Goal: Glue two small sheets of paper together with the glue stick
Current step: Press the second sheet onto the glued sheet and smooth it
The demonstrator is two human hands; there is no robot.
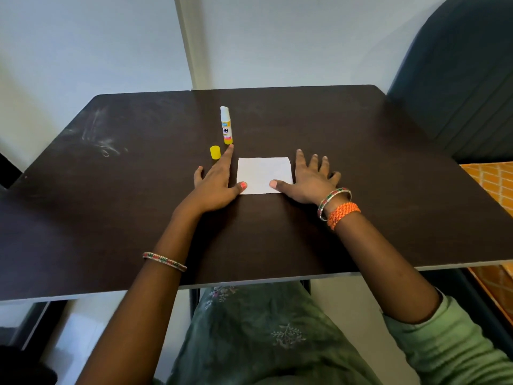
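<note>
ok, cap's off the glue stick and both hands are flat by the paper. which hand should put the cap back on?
Left, probably. The left hand lies beside the yellow cap, its fingertip near the base of the upright glue stick. The right hand is across the paper, thumb resting on it.

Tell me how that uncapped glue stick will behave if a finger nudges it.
The glue stick stands upright, tall and narrow, so it probably tips easily. Being round, it would likely roll on the smooth table. The left hand is closest, one fingertip near its base.
</note>
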